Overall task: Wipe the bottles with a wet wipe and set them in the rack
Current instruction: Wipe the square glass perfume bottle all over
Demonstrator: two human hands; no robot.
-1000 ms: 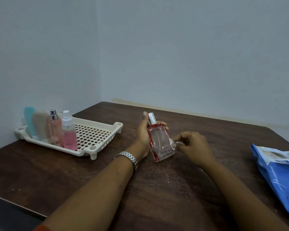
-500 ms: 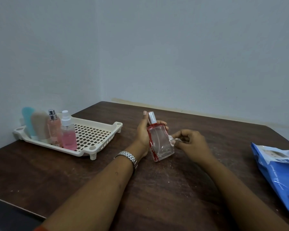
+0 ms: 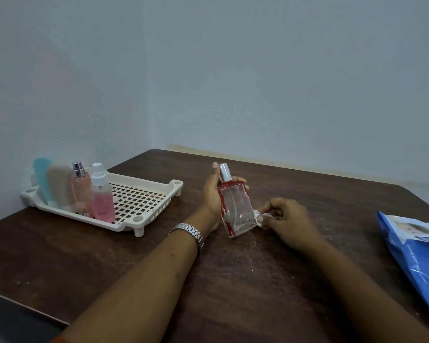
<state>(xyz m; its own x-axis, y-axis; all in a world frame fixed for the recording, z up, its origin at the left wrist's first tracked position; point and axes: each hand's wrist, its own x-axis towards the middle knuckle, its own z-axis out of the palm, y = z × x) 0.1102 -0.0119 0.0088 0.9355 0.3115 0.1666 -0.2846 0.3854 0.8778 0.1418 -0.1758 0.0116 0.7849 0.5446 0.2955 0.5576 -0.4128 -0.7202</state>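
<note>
My left hand (image 3: 212,194) grips a clear glass bottle (image 3: 237,209) with red edges and a silver cap, tilted, its base near the table. My right hand (image 3: 286,220) pinches a small white wet wipe (image 3: 260,217) against the bottle's lower right corner. A cream plastic rack (image 3: 144,201) stands at the left. In its left end stand several bottles: a teal one (image 3: 42,179), a beige one (image 3: 60,185), a pale pink spray bottle (image 3: 81,191) and a pink bottle with a white cap (image 3: 102,194).
A blue pack of wet wipes (image 3: 416,253) lies at the right edge of the dark wooden table (image 3: 233,280). Walls close off the table at the back and left. The table's front edge runs bottom left.
My right hand with the wipe has slid down the bottle's right side to its lower corner. The left hand and bottle have hardly moved.
</note>
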